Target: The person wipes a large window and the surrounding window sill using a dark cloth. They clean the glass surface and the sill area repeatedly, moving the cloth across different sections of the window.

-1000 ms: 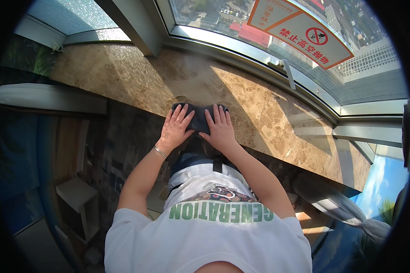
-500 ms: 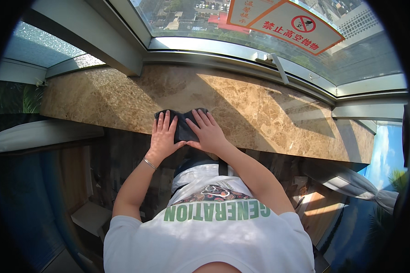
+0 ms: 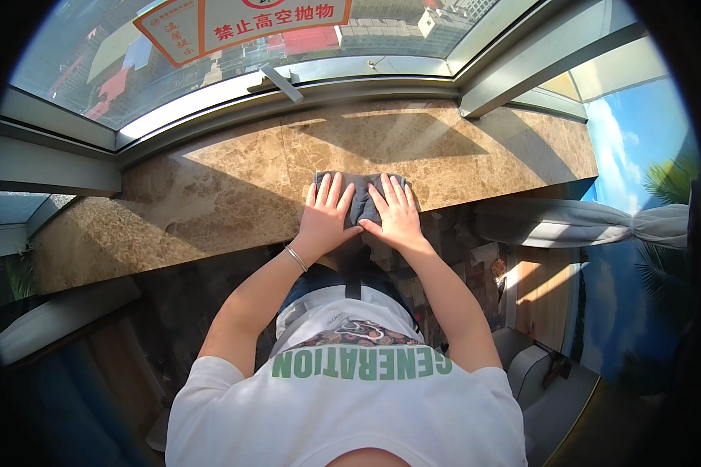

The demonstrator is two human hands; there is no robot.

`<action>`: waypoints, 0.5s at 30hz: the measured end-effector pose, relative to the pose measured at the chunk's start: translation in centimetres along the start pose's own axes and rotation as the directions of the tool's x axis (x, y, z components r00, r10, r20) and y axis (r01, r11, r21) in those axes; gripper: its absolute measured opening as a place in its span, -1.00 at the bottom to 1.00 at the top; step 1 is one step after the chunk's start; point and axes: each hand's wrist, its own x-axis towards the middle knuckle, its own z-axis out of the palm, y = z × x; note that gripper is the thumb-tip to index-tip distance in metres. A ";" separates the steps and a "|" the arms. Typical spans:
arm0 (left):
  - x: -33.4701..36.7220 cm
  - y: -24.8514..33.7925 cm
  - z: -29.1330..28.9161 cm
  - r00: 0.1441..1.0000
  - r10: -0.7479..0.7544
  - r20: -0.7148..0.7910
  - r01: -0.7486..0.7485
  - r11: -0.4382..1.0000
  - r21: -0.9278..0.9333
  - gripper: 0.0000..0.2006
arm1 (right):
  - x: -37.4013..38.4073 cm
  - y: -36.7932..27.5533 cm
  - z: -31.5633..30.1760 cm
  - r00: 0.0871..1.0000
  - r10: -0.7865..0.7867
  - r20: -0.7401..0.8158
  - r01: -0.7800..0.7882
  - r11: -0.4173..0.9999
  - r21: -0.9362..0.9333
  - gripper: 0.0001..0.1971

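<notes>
Over on our far left there's a pale bundle of fabric, hanging just under the end of a brown marbled stone sill that runs pretty much the whole width of the view. Above the sill is a big window with rooftops way down below, a sticker with an orange border on the glass, and a light-coloured handle sticking out from the metal frame.

Then we get to the hands. Our left hand, thin silver bracelet on that wrist, lies flat with fingers spread on the left part of a dark grey cloth. The cloth sits on the sill right by its front edge, a bit rumpled between our palms. Our right hand is flat on the other part, fingers fanned out too. So neither one's gripping, both just rest on top, side by side; the thumbs come really close at the near end, but we can't tell if they touch.

Further right, a whitish tied curtain hangs below the sill, next to a wall picture of blue sky and palms.
</notes>
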 end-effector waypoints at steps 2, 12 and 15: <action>2.7 2.8 1.8 1.000 0.021 -0.023 -0.021 1.000 -0.020 -0.15 | -1.3 3.9 -0.6 0.997 0.009 -0.072 -0.009 1.000 0.001 -0.27; 12.8 16.4 7.0 0.978 0.162 0.134 -0.171 0.983 0.060 -0.26 | -7.0 18.3 -4.0 0.914 0.400 -0.066 -0.404 0.912 -0.077 -0.30; 13.2 18.0 7.9 0.985 0.161 0.066 -0.164 0.986 0.037 -0.33 | -7.7 19.0 -3.6 0.875 0.481 -0.051 -0.483 0.873 -0.065 -0.34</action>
